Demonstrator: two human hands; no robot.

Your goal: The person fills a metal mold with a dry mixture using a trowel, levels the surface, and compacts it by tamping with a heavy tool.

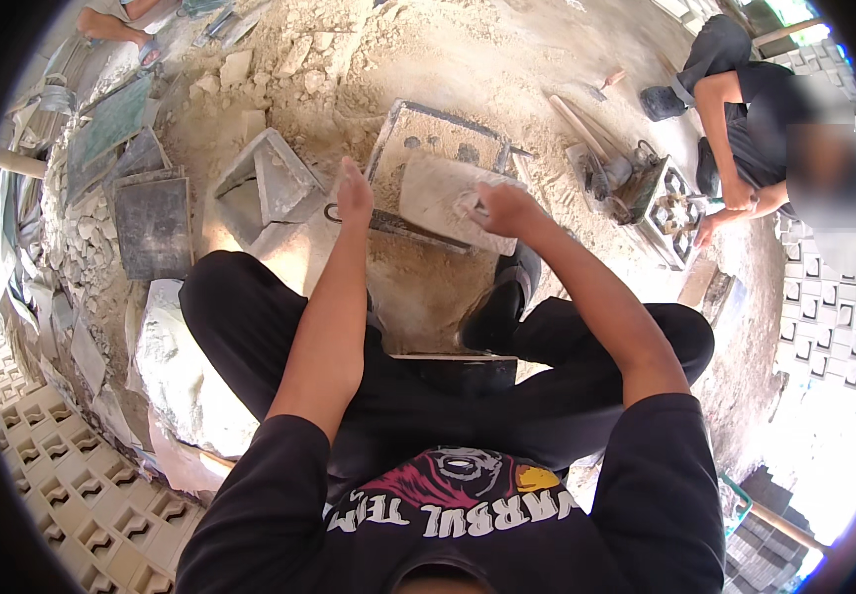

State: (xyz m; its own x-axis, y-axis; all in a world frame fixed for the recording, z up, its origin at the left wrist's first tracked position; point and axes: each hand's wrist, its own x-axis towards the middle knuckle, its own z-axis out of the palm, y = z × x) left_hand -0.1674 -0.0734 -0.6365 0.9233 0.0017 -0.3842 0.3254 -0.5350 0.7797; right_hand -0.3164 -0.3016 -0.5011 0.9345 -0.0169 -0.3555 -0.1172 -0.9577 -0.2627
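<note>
My right hand (509, 210) is closed over a pale flat slab (431, 190), its fingers curled in. Whether it grips the slab or a pinch of pale material is unclear. The slab lies tilted across a dark-rimmed square metal mould (418, 124), hiding part of its near side; round dark spots show on the mould's face. My left hand (354, 195) is raised beside the mould's left edge, fingers stretched upward, with nothing visible in it. Below it, a dark metal bar with a ring end (333, 212) runs along the mould's near side.
Left are an angled grey metal piece (268, 183), dark square plates (154, 226) and rubble. Pale powder (334, 59) heaps behind the mould. At right, a co-worker (745, 129) handles a patterned mould (670, 213) near long-handled tools (586, 129). Patterned blocks (82, 475) stand at lower left.
</note>
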